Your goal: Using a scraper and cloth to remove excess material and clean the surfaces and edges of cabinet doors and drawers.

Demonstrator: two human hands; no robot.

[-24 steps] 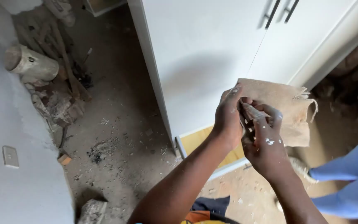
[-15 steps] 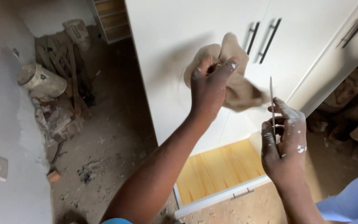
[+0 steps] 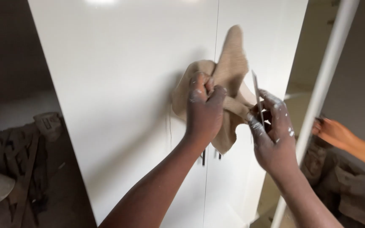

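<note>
My left hand (image 3: 204, 110) is clenched on the tan cloth (image 3: 229, 80), pressing it against the white cupboard door (image 3: 119, 84). Just right of it, my right hand (image 3: 273, 131) pinches a thin scraper blade (image 3: 257, 95), its long axis upright.

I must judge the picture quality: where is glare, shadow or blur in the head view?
Head view: glare at the top of the white cabinet door; soft shadow left of the beige cloth and left hand; another person's hand is motion-blurred; the left background is dark.
</note>
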